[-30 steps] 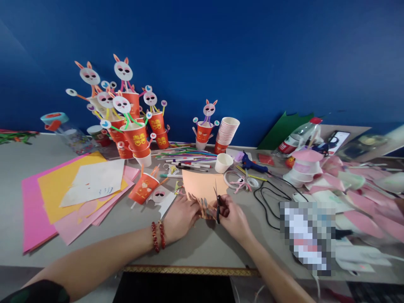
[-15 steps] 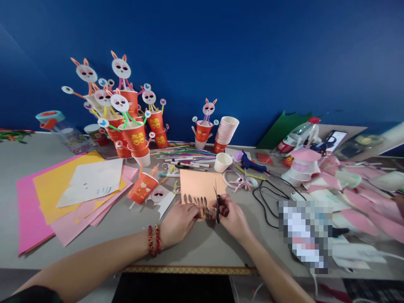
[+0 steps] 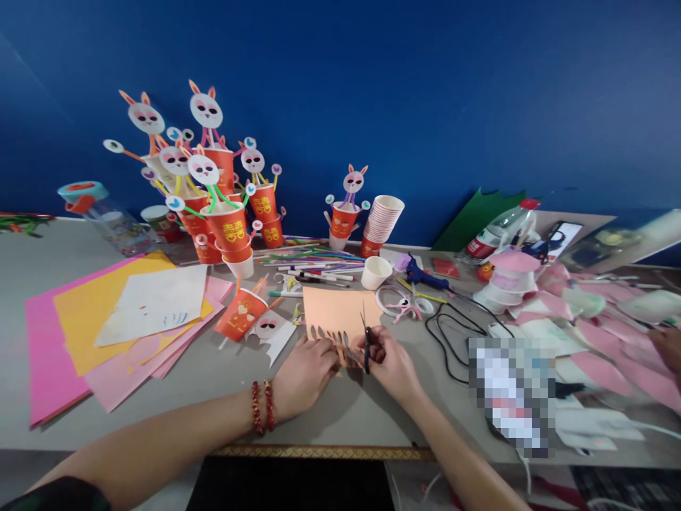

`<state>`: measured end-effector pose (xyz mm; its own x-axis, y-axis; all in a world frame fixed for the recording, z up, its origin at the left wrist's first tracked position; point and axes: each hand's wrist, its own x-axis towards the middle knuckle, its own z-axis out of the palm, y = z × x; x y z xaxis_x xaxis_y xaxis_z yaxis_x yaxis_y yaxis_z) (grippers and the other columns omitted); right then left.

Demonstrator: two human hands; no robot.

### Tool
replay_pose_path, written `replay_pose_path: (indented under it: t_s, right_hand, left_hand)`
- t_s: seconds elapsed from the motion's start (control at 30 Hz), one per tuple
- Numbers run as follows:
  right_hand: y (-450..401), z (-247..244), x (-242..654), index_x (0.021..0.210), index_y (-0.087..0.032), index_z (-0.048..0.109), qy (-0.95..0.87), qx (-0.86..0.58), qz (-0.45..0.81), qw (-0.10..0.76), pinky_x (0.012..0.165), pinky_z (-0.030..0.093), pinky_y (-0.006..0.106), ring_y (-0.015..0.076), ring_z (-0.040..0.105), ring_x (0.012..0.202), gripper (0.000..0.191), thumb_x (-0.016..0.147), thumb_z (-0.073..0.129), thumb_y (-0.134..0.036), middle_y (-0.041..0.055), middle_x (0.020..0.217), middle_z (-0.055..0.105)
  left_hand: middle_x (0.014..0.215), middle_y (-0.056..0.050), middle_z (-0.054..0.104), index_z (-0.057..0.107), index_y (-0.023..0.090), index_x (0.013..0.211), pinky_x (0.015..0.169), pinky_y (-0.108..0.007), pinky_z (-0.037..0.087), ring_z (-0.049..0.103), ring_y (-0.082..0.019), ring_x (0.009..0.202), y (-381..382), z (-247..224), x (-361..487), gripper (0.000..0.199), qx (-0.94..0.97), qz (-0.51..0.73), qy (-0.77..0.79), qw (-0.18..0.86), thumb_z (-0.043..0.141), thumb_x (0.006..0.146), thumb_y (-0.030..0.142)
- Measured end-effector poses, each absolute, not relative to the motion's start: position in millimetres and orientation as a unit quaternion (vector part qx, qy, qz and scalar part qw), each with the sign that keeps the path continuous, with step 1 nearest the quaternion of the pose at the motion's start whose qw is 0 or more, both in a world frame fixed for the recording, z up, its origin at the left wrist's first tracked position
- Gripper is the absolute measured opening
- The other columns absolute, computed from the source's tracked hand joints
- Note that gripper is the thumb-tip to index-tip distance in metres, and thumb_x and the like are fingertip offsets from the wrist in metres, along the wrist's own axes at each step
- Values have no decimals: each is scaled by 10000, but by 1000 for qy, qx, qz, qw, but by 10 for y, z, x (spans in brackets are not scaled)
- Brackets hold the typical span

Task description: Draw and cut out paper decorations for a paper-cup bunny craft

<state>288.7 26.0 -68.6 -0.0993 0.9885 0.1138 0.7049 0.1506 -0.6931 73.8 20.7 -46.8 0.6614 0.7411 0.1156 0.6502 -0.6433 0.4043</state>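
A sheet of light orange paper point(image 3: 340, 306) lies on the table in front of me, with several pointed leaf-shaped openings in a row near its near edge. My left hand point(image 3: 308, 369) has its fingers curled together on the near left part of this paper, over the row; its fingertips are partly hidden. Black-handled scissors point(image 3: 367, 349) are in my right hand point(image 3: 391, 363), their thin blades pointing away from me over the paper's right side. My two hands are close together, with a dark shadow between them.
Coloured sheets point(image 3: 58, 348) lie left, near a tipped red cup point(image 3: 242, 314). Rabbit-faced paper cups point(image 3: 231, 231) stand behind. Pens point(image 3: 319, 275), a white cup point(image 3: 377, 272), and a glue gun point(image 3: 425, 275) lie beyond the paper. Pink-and-white paper pieces point(image 3: 601, 365) crowd the right; another person's hand point(image 3: 667, 348) shows there.
My hands and the scissors have hardly moved; the view has shifted slightly. Another person's hand has come further into view at the right edge.
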Motion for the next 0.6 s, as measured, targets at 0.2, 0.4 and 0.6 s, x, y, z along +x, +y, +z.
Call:
replay_pose_path:
  t_s: [0.2,0.4,0.6]
  right_hand:
    - [262,-696,2894,917,-206,508,-699,-613,234,284,491,386,224,144,538,521,211,749,605,-291,-45,608,569]
    - [270,-705,2901,924,-211,492,-694,-610,255,286,489,395,228,149,541,514,233,754,612,-314,-47,601,567]
    - [271,-688,2894,909,-218,494,-689,-610,265,289,497,406,231,146,542,513,225,756,614,-329,-39,622,593]
  left_hand:
    - [1068,-62,615,607,192,1028,893,-374,410,552,-235,1025,201,-458,685,145,905,147,363,164,484,956,215]
    - [1007,-60,612,601,177,940,882,-384,425,545,-236,984,181,-455,704,111,913,133,360,140,491,944,190]
    - [997,-61,594,566,178,919,865,-393,429,532,-237,947,68,-522,658,98,924,126,347,100,481,953,213]
